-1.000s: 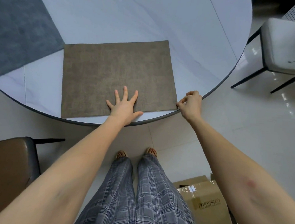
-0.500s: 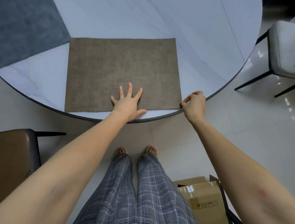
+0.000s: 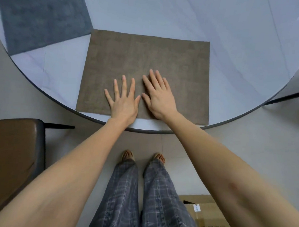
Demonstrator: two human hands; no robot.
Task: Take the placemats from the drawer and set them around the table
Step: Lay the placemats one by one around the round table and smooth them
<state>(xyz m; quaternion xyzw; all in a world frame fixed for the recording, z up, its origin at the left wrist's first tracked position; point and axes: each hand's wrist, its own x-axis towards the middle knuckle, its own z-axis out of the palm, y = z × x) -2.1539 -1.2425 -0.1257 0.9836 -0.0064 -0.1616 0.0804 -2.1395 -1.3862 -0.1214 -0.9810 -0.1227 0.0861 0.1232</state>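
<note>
Pressing flat with fingers spread, left hand [image 3: 124, 102] and right hand [image 3: 159, 95] lie side by side on the brown placemat [image 3: 146, 61], near its front edge. Placemat sits at the round desk [image 3: 234, 39] rim. Grey placemat [image 3: 41, 17] farther left, corners almost touching.

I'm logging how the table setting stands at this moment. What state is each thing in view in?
brown placemat: flat on the table, near right corner just over the rim.
grey placemat: flat on the table, apart from the brown one.
left hand: fingers spread, resting on the brown placemat.
right hand: fingers straight, flat on the brown placemat.
table: round, white top.
brown chair: beside the table, unoccupied.
cardboard box: on the floor.
</note>
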